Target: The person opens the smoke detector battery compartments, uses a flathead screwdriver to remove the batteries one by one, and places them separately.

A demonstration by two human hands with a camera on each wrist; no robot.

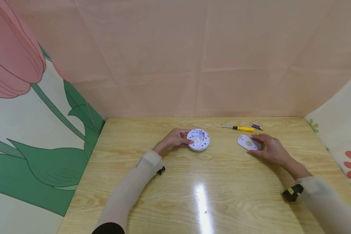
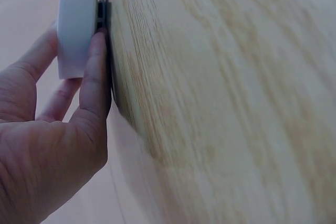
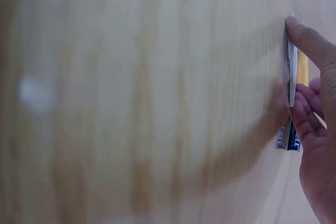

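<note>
A staged tabletop booth: wooden table (image 1: 193,195) enclosed by pink and flower-printed cloth walls (image 1: 26,123).

Even, bright, warm light falls from above; a streak of white glare lies on the table (image 1: 203,201) near the front edge. Shadows are soft and short. The head view bends at its edges. Both wrist views are blurred, the wood grain smeared.
</note>
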